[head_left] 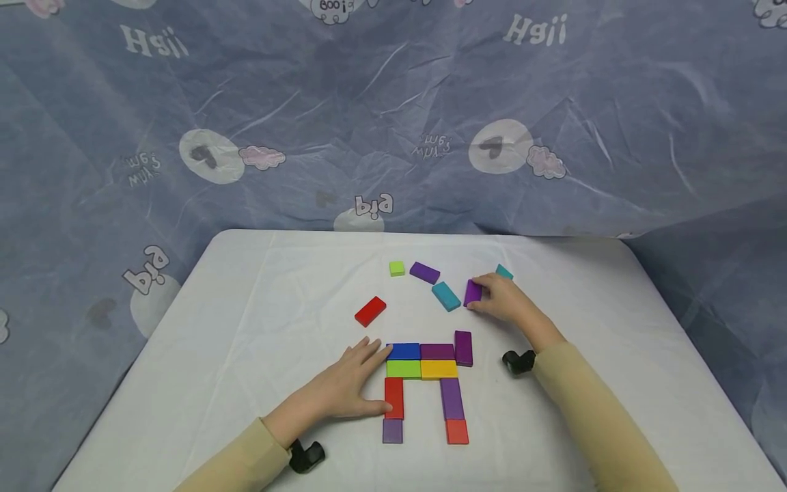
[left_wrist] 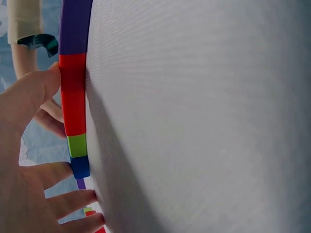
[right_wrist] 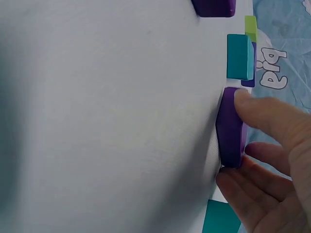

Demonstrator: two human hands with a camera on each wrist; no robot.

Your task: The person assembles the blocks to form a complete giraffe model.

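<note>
Flat coloured blocks form a figure on the white table: blue (head_left: 403,352) and dark purple (head_left: 437,352) on top, green (head_left: 403,370) and yellow (head_left: 439,370) below, then two legs of red (head_left: 394,396) over purple (head_left: 393,431) and purple (head_left: 451,398) over red (head_left: 457,432). An upright purple block (head_left: 464,348) touches the top right corner. My left hand (head_left: 348,383) rests along the left side, thumb on the red block (left_wrist: 73,94), a finger at the blue one (left_wrist: 80,167). My right hand (head_left: 505,301) pinches a purple block (right_wrist: 230,127) by its ends at the back right.
Behind the figure lie a loose red block (head_left: 370,311), a small green one (head_left: 397,268), a purple one (head_left: 425,272) and a teal one (head_left: 445,296). Another teal block (head_left: 504,272) is just beyond my right hand. A patterned blue cloth (head_left: 393,116) hangs behind the table.
</note>
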